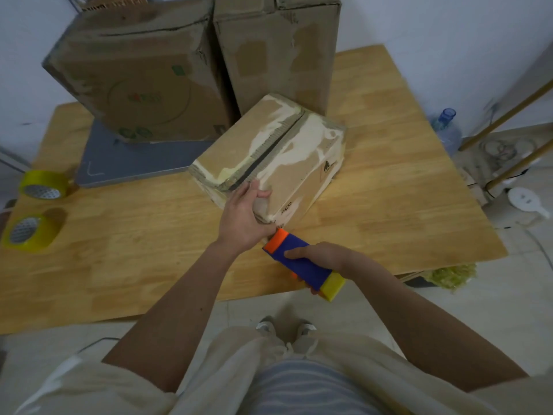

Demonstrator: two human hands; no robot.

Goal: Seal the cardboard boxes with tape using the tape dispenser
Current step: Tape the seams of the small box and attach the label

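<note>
A small cardboard box [287, 151] lies tilted on the wooden table [404, 187], its top seam open and its surface torn where old tape came off. My left hand [244, 215] holds the box's near corner, fingers up the front face and thumb on the side. My right hand [321, 254] grips a blue tape dispenser [303, 263] with an orange front and yellow back end. The dispenser's orange end touches or nearly touches the box's lower near edge.
Two large cardboard boxes [140, 82] [278, 52] stand at the back of the table, the left one on a grey board [134, 163]. Two yellow tape rolls [45, 184] [30, 232] lie at the left edge. A water bottle [447, 128] stands on the floor to the right.
</note>
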